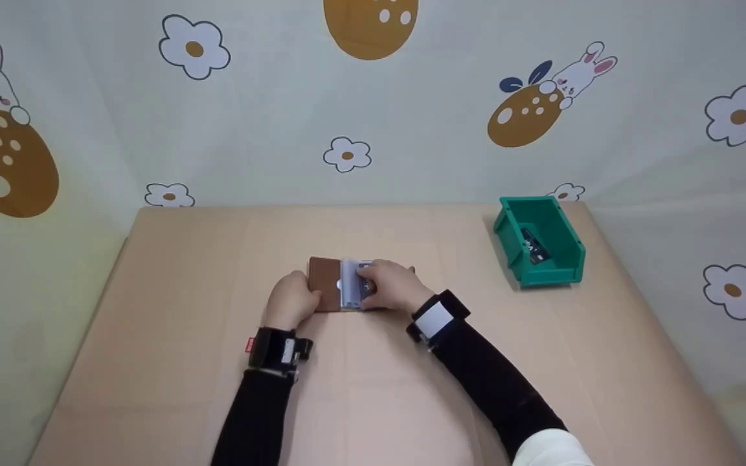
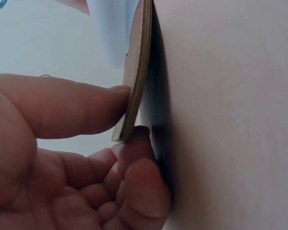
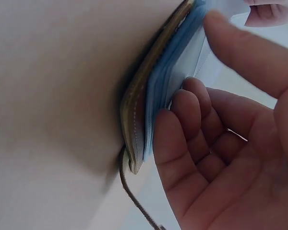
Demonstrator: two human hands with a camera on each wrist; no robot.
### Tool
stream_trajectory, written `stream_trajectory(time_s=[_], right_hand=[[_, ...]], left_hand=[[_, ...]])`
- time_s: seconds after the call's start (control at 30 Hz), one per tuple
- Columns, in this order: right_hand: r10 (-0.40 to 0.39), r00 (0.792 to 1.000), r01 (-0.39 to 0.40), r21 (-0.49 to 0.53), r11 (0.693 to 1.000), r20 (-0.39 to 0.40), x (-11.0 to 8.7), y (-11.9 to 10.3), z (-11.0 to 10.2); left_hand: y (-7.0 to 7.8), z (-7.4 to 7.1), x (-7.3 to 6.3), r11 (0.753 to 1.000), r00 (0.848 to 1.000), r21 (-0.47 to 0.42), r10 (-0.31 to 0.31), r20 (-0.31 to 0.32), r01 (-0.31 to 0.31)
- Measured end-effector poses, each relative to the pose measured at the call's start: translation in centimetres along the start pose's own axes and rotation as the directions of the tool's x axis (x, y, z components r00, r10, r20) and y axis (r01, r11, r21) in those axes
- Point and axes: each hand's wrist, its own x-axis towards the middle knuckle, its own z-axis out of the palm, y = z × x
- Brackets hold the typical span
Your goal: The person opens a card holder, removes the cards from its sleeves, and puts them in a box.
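One brown card holder [image 1: 326, 278] is observed unfolded on the worktop [image 1: 373, 395], near its middle. Its left cover is pinched by the left hand [image 1: 290, 301], the thumb being placed on top and fingertips underneath; the cover edge is raised slightly off the surface. The clear sleeves [image 1: 350, 285] at the holder's centre are touched by the right hand [image 1: 399, 285], its fingers bent; whether a sleeve is pinched there cannot be told. A thin brown cord [image 3: 134, 194] is seen at the holder's right end. A green bin [image 1: 549, 277] is positioned well apart, to the right; a dark card [image 1: 535, 248] is contained in it. Black bands [image 1: 272, 349] are worn on both wrists.
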Motion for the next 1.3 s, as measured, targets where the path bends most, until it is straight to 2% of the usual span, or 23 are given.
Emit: stream_trajectory(time_s=[0.1, 0.27, 0.5, 0.73, 0.87, 0.97, 1.1, 1.3], right_hand=[[0.010, 1.000, -0.010, 0.005, 1.000, -0.004, -0.1, -0.1, 0.1], [0.016, 0.998, -0.014, 0.025, 1.000, -0.053, -0.2, 0.0, 0.2], [0.080, 0.991, -0.071, 0.080, 0.994, -0.104, 0.1, 0.1, 0.0], [0.179, 0.970, -0.161, 0.119, 0.980, -0.166, 0.2, -0.2, 0.1], [0.232, 0.954, -0.206, 0.145, 0.968, -0.191, 0.3, -0.5, -0.1], [0.191, 0.963, -0.166, 0.137, 0.977, -0.191, 0.5, -0.7, 0.0], [0.080, 0.980, -0.062, 0.101, 0.993, -0.183, 1.0, -0.7, 0.4], [0.012, 0.984, 0.003, 0.088, 0.996, -0.178, 1.6, -0.8, 1.0]], left_hand=[[0.0, -0.1, 0.0, 1.000, 1.000, 0.000, 0.009, -0.002, -0.009], [0.0, -0.1, 0.0, 1.000, 1.000, 0.000, 0.005, 0.004, -0.005], [0.0, -0.2, 0.0, 1.000, 1.000, -0.012, 0.001, 0.000, -0.001], [-0.1, -0.1, 0.0, 0.999, 0.999, -0.013, 0.039, -0.020, -0.039], [-0.1, -0.1, 0.0, 0.999, 0.999, -0.014, 0.036, -0.021, -0.037], [-0.1, -0.1, 0.0, 0.999, 0.999, -0.012, 0.035, -0.020, -0.035], [-0.1, -0.1, 0.0, 0.999, 0.999, -0.010, 0.036, -0.016, -0.036], [-0.2, -0.1, 0.0, 0.999, 0.999, -0.006, 0.041, -0.011, -0.041]])
